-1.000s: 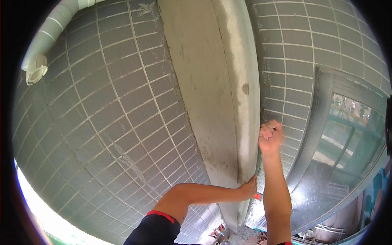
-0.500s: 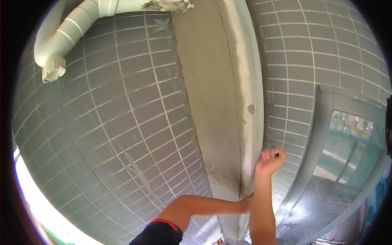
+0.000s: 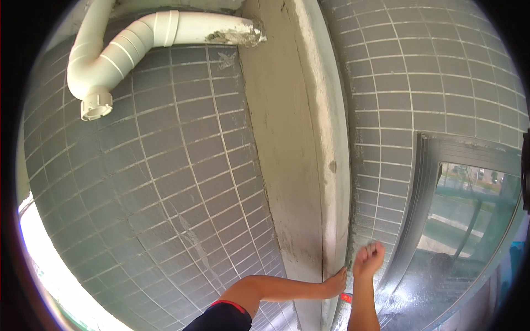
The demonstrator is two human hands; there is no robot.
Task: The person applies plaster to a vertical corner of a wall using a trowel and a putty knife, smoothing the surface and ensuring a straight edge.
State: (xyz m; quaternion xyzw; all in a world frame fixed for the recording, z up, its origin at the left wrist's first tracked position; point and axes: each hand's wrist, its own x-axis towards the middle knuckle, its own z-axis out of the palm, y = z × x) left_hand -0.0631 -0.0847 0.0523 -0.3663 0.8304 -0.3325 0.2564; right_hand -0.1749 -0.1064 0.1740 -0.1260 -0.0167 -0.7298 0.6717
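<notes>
My left hand (image 3: 334,283) lies against the edge of a cement-coated column (image 3: 287,143), low in the picture. Its fingers look stretched out toward the column's right side, partly turned from view. Just below that hand shows a small red piece (image 3: 346,297), too small to name. To the right of the column, my right hand (image 3: 369,260) is closed in a fist in front of the tiled wall. Whatever its fingers may hold is hidden.
Grey tiles (image 3: 182,160) cover the wall left of the column. A white drain pipe (image 3: 132,44) with an open collar juts out at the upper left. At the right, a metal-framed window (image 3: 464,215) sits in the tiles. Bright light enters at the lower left.
Both hands appear lower, the right one dropping most. My left hand, behind the right wrist before, now shows, as does the red piece. The view has shifted, bringing more pipe into sight.
</notes>
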